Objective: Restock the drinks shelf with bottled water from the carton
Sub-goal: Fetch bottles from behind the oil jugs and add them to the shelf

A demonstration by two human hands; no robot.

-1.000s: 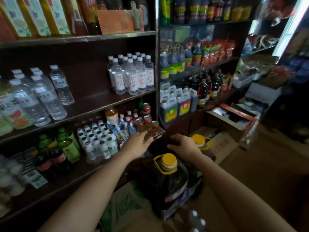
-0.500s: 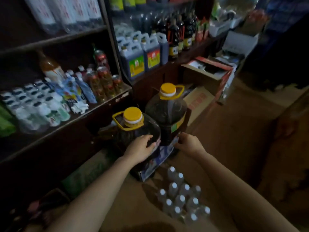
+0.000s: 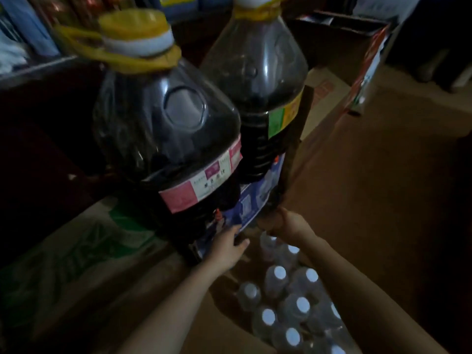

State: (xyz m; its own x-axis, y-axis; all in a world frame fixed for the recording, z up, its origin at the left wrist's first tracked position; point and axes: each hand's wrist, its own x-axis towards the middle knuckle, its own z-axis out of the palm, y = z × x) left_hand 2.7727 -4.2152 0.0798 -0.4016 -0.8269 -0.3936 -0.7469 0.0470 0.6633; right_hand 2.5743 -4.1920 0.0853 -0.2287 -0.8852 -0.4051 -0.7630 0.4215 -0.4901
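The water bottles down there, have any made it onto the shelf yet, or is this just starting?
Just starting, it seems. The water bottles stand grouped on the floor, caps up. Neither hand holds one. The left hand and right hand are both at the blue box under two big dark jugs. Picking up and shelving all remain. The shelf barely shows here.
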